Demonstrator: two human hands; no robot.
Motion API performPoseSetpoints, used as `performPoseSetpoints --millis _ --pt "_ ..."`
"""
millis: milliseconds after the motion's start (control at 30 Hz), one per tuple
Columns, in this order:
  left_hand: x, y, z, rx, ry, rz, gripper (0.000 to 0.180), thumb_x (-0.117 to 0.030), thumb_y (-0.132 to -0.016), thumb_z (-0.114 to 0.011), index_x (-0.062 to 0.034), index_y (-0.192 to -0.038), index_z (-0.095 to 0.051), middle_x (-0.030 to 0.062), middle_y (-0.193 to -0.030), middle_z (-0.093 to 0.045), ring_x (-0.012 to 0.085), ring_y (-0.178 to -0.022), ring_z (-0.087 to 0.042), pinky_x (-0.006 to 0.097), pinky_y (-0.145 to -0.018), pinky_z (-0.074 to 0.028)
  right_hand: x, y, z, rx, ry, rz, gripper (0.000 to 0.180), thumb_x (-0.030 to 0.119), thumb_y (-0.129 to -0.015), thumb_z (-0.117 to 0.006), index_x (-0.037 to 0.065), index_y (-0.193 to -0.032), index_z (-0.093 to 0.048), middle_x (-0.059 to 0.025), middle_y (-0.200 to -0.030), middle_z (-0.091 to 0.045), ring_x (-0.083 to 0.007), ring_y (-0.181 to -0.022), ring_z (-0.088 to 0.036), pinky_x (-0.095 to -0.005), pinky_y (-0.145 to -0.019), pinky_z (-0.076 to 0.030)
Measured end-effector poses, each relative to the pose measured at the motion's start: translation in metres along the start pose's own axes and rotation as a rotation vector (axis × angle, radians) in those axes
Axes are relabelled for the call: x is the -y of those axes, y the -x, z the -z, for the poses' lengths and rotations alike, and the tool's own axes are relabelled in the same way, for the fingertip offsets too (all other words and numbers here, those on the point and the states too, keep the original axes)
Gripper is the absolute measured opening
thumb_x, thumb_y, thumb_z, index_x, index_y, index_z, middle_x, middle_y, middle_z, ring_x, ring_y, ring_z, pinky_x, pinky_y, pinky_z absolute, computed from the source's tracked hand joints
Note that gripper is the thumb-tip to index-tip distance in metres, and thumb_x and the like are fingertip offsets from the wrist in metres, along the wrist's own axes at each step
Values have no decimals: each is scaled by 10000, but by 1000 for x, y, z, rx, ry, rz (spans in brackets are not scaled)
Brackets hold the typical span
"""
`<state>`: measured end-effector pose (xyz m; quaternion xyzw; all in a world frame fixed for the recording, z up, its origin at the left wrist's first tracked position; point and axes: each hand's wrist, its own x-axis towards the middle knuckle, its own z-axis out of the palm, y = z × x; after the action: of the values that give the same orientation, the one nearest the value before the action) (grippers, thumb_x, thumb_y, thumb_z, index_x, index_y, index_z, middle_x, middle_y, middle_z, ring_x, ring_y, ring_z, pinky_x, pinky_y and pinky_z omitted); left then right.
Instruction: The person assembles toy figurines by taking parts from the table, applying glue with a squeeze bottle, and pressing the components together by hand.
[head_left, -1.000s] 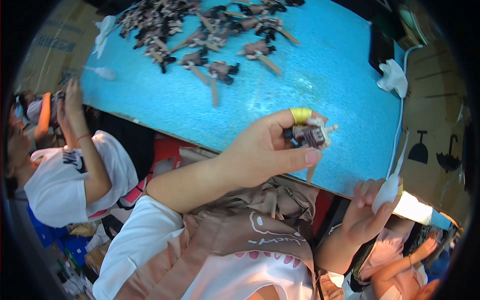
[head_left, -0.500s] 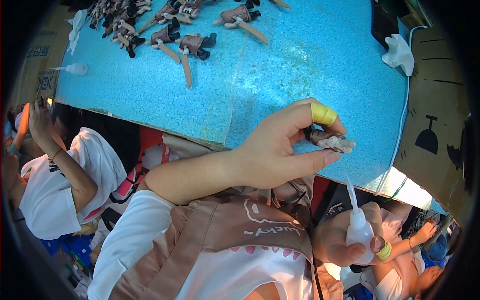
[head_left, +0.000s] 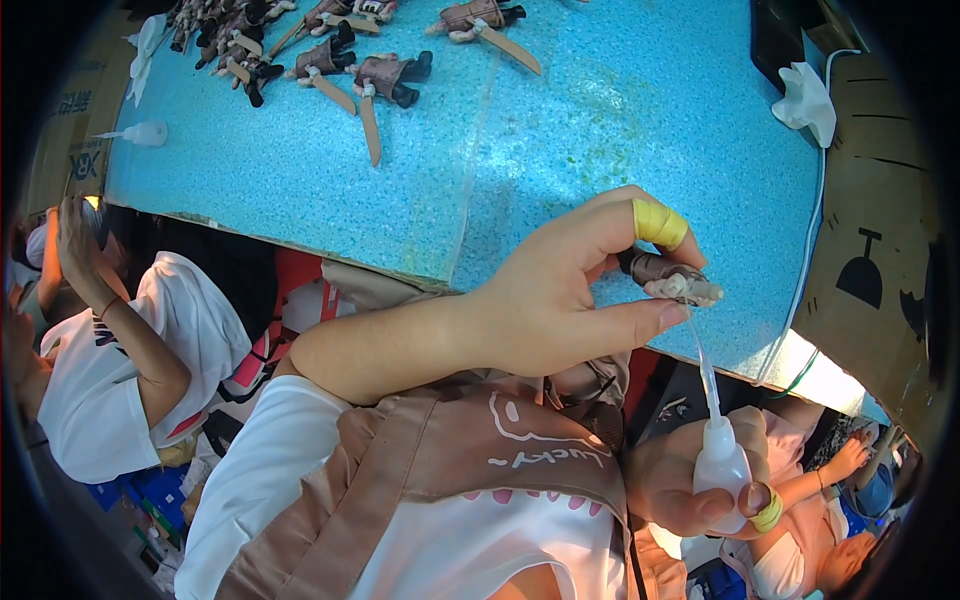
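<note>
Left hand (head_left: 545, 300) fingers pinch a small figure part (head_left: 672, 280) above the surface's (head_left: 560, 130) near edge, presented to the nozzle; right hand (head_left: 690, 480) grips squeeze bottle (head_left: 722, 470), probably glue.

We are in a small assembly workshop where toy figures get put together by hand. Our long worktable (head_left: 560, 130) has a speckled blue top, and a batch of near-identical brown figurines (head_left: 330, 50) lies in a loose row along its far side. A squeeze bottle (head_left: 140, 133) rests on it, cardboard cartons (head_left: 880, 250) stand around, and another seated worker (head_left: 110, 340) sits close on our left.
</note>
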<state>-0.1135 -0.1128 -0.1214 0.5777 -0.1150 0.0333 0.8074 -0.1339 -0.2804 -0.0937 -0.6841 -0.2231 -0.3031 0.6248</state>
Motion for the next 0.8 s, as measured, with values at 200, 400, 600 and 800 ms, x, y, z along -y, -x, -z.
performPoseSetpoints --millis 200,400,600,800 --pt "0 0 0 2 -16 -18 353 97 -731 -572 2 -1053 -464 92 -1015 -447 170 -933 -501 280 -794 -407 1 1 4 51 -19 -19 183 290 -862 -464 121 -923 -428 -13 -551 -383 -145 -463 -331 -300 -491 -259" --pt "-1 0 0 -5 -20 -1 356 97 -727 -574 -1 -1052 -466 95 -1019 -448 173 -932 -503 281 -792 -410 2 -5 2 114 -19 5 190 294 -864 -469 120 -933 -435 -15 -554 -392 -142 -462 -326 -301 -490 -256" --pt "0 0 0 -5 -67 -18 353 89 -719 -577 -4 -1044 -476 99 -1028 -449 175 -936 -493 287 -803 -405 0 -5 2 67 -82 2 188 266 -856 -489 112 -955 -447 -10 -552 -401 -141 -462 -326 -315 -484 -232" --pt "0 0 1 2 -59 -31 344 84 -725 -570 -4 -1044 -476 103 -1042 -446 173 -950 -482 293 -818 -396 0 -1 10 86 -15 -12 174 255 -853 -497 113 -939 -443 -3 -553 -398 -136 -457 -308 -305 -495 -227"
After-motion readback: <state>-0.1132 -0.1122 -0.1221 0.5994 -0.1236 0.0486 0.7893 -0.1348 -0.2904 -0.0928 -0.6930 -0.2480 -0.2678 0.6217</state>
